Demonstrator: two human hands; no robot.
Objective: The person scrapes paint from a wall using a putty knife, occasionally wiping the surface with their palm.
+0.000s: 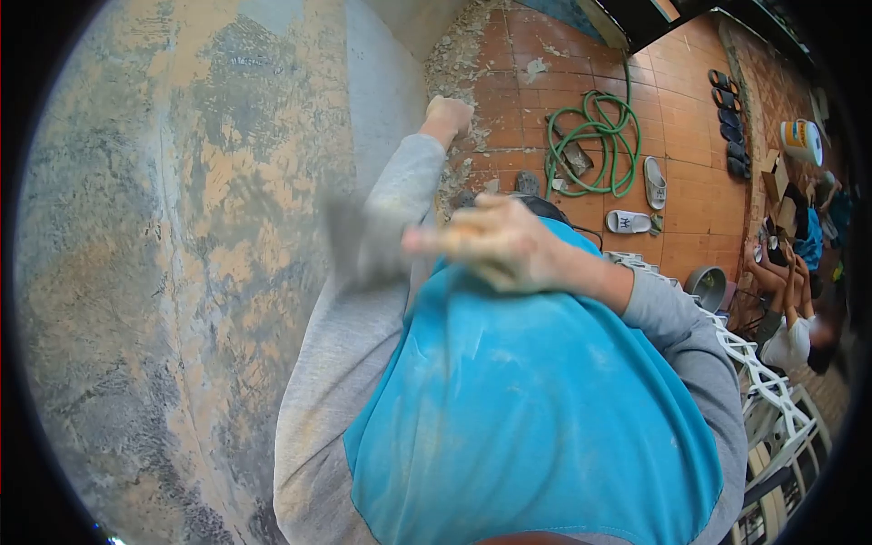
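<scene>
I look down along a wall [182, 272] with patchy, scraped grey and tan paint. My right hand [504, 243] is in front of my blue vest and grips a flat grey scraper [363, 243], whose blade is motion-blurred and points at the wall. My left arm, in a grey sleeve, stretches down along the wall's corner. My left hand [448, 116] is closed in a fist against that corner, and nothing shows in it. Scraped-off debris [450, 64] lies on the floor below.
The floor [690, 136] is of red tiles. On it lie a coiled green hose [595, 136], loose sandals [629, 221] and a row of footwear [731, 127]. White plastic furniture [772, 391] stands at the right, with a grey basin [707, 284]. A person [790, 309] sits at the far right.
</scene>
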